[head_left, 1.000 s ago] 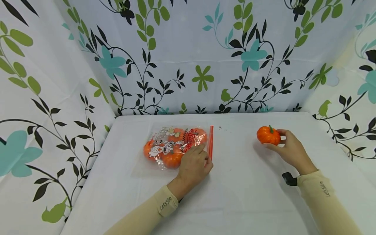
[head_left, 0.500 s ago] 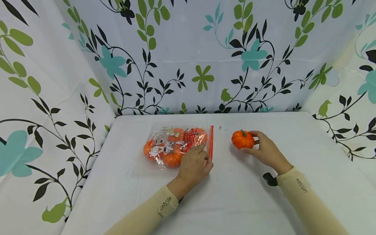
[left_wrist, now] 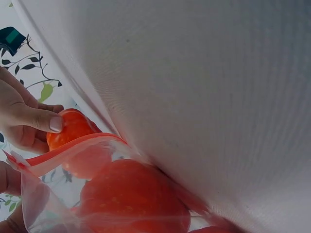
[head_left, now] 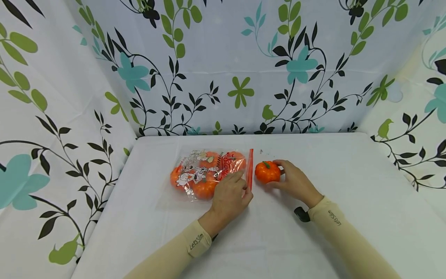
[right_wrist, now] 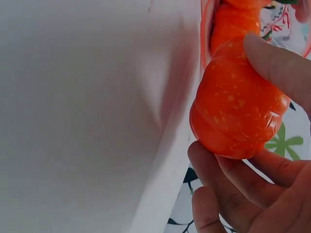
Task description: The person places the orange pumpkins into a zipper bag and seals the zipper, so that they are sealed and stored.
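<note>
A clear zip bag [head_left: 195,174] with a red zip strip lies on the white table, holding several small orange pumpkins [head_left: 204,190]. My left hand [head_left: 230,197] grips the bag near its mouth, at the near right corner. In the left wrist view, the red-edged mouth gapes, and my fingertips [left_wrist: 8,179] show at its corner. My right hand [head_left: 296,182] holds another orange pumpkin [head_left: 267,172] with a green stem, thumb on one side and fingers on the other. That pumpkin is just right of the red strip; in the right wrist view it covers part of the bag mouth.
The white-covered table [head_left: 348,162] extends around the bag and both arms. A curtain [head_left: 209,69] with printed leaves, flowers and birds hangs behind and at both sides. A black wrist strap piece [head_left: 302,214] sticks out beside the right sleeve.
My right hand has moved left across the table with the pumpkin, from the right side to beside the bag's mouth. My left hand and the bag have stayed in place.
</note>
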The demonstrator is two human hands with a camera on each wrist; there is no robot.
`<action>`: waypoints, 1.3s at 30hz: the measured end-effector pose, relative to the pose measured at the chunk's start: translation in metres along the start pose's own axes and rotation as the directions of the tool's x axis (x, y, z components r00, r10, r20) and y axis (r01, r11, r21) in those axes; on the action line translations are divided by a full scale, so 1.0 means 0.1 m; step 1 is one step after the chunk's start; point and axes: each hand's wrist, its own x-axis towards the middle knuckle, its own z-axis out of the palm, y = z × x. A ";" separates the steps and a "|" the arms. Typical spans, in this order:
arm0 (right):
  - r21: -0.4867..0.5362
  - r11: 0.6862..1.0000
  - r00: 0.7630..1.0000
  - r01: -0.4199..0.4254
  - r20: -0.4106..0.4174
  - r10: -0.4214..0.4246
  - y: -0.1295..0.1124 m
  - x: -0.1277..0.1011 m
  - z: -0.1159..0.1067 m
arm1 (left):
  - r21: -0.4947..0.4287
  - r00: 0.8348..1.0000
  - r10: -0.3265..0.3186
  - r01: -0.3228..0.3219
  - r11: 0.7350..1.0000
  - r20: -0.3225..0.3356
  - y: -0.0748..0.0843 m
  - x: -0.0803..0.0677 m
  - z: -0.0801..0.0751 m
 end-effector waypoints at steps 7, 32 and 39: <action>-0.033 0.999 1.000 0.015 -0.009 -0.016 -0.17 0.05 0.12 | 0.011 1.000 0.008 -0.008 1.000 0.006 0.00 0.00 -0.01; -0.058 0.998 1.000 0.010 -0.029 -0.011 -0.36 0.24 0.29 | -0.019 0.992 0.113 -0.114 0.993 -0.060 -0.06 0.01 0.00; 0.011 1.000 1.000 -0.022 0.020 0.021 -0.40 0.30 0.32 | -0.018 0.994 0.106 -0.106 0.994 -0.028 -0.05 0.01 -0.01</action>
